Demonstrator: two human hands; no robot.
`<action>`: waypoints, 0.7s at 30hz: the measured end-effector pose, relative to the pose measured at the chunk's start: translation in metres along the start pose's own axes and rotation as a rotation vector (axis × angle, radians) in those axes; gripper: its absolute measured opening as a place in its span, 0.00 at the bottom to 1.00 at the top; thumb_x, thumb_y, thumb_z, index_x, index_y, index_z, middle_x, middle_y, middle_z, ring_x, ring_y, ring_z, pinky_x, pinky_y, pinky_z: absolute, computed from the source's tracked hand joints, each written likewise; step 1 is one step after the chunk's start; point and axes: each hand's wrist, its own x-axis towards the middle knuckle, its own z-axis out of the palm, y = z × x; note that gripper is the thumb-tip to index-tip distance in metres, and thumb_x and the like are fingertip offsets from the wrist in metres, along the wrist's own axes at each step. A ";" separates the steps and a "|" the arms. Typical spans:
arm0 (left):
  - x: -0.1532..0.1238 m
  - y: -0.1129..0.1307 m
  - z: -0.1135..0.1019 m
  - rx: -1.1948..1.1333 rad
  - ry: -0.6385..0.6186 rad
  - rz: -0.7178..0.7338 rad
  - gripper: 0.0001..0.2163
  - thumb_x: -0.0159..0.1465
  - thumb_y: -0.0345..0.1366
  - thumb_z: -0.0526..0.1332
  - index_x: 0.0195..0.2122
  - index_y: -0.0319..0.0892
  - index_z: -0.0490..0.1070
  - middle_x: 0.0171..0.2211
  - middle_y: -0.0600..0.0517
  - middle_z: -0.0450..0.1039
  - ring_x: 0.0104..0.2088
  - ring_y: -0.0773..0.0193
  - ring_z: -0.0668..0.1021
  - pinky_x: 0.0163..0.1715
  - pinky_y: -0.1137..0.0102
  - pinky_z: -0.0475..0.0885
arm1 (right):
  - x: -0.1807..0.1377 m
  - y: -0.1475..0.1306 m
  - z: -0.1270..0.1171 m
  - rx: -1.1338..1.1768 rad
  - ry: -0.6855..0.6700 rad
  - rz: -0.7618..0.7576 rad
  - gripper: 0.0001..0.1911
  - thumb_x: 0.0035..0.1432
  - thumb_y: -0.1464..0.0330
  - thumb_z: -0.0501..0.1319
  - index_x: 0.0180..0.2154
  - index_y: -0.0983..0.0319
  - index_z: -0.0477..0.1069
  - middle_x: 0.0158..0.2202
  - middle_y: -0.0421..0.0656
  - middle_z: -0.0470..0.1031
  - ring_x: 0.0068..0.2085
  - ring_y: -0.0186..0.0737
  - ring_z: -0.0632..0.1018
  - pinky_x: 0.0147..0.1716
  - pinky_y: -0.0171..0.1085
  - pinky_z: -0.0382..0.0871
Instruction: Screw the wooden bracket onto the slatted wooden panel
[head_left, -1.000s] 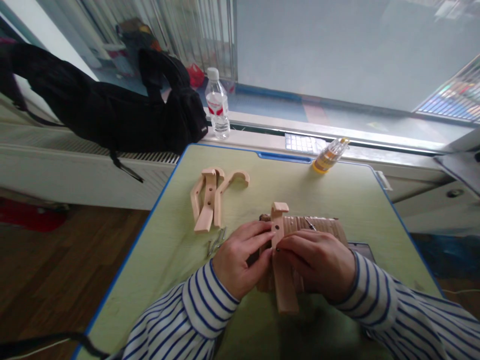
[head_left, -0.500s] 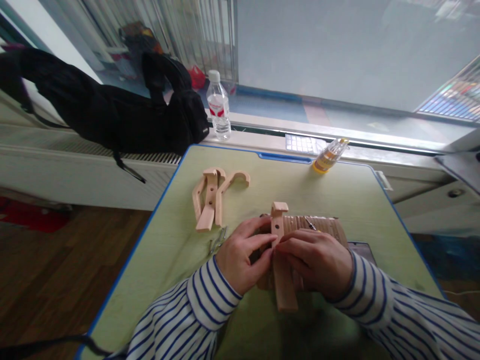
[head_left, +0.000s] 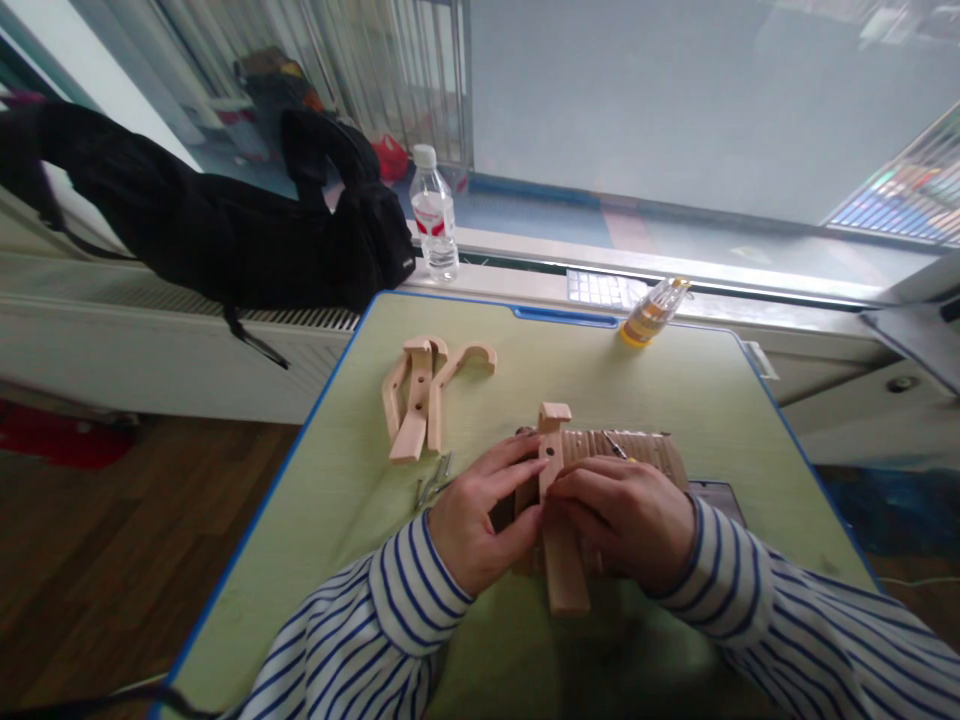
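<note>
Wooden hook (head_left: 566,572): dark spot now covered
Right hand (head_left: 634,515) pinches there (contents hidden); left hand (head_left: 474,512), half-curled, touches wood.

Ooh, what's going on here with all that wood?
A person has both hands on a pale wooden hook with a curled end, which lies across a brown, ridged block. The left hand's fingertips meet the hook's left side, while the right hand's fingers bunch together over its middle; whether they pinch something small is hidden. More pale wooden hooks and some thin silvery screws lie on the light green table with blue edges.
</note>
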 end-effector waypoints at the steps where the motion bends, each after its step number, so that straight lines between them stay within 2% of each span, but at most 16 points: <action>1: -0.003 0.001 -0.001 -0.011 -0.011 0.005 0.22 0.54 0.31 0.58 0.52 0.40 0.65 0.56 0.44 0.62 0.56 0.54 0.65 0.54 0.55 0.63 | 0.000 0.000 0.000 -0.009 -0.004 0.010 0.09 0.58 0.72 0.51 0.32 0.62 0.70 0.28 0.42 0.73 0.30 0.34 0.73 0.32 0.33 0.66; 5: -0.020 0.008 -0.003 0.055 0.017 0.007 0.35 0.47 0.35 0.62 0.58 0.39 0.55 0.59 0.42 0.56 0.58 0.48 0.62 0.56 0.53 0.61 | -0.002 0.000 -0.001 -0.031 -0.023 0.022 0.09 0.58 0.72 0.52 0.32 0.62 0.71 0.28 0.41 0.73 0.29 0.33 0.72 0.31 0.33 0.65; 8: -0.031 0.011 0.000 0.125 0.016 0.001 0.42 0.45 0.46 0.65 0.59 0.36 0.51 0.59 0.38 0.55 0.57 0.45 0.62 0.55 0.50 0.61 | -0.003 0.000 -0.001 -0.016 -0.052 0.019 0.09 0.58 0.72 0.52 0.34 0.62 0.71 0.29 0.41 0.74 0.31 0.33 0.73 0.33 0.33 0.66; 12: -0.043 0.017 0.014 0.235 0.040 0.031 0.52 0.40 0.61 0.63 0.60 0.34 0.47 0.59 0.34 0.55 0.57 0.39 0.62 0.53 0.47 0.62 | -0.002 -0.002 -0.001 -0.011 -0.049 0.030 0.09 0.59 0.71 0.52 0.35 0.62 0.71 0.29 0.42 0.74 0.32 0.34 0.74 0.35 0.33 0.66; 17: -0.048 0.024 0.034 0.328 0.110 -0.064 0.51 0.43 0.61 0.62 0.61 0.35 0.43 0.57 0.31 0.56 0.57 0.39 0.62 0.51 0.47 0.65 | -0.002 -0.003 -0.002 -0.016 -0.055 0.034 0.10 0.59 0.71 0.51 0.35 0.62 0.71 0.29 0.42 0.75 0.32 0.34 0.74 0.34 0.33 0.66; 21: -0.047 0.020 0.036 0.267 0.133 -0.081 0.49 0.46 0.58 0.63 0.61 0.36 0.43 0.57 0.33 0.57 0.56 0.42 0.64 0.51 0.49 0.66 | -0.002 -0.003 0.000 -0.057 -0.013 0.070 0.09 0.58 0.70 0.53 0.33 0.61 0.72 0.28 0.41 0.74 0.29 0.34 0.73 0.31 0.33 0.64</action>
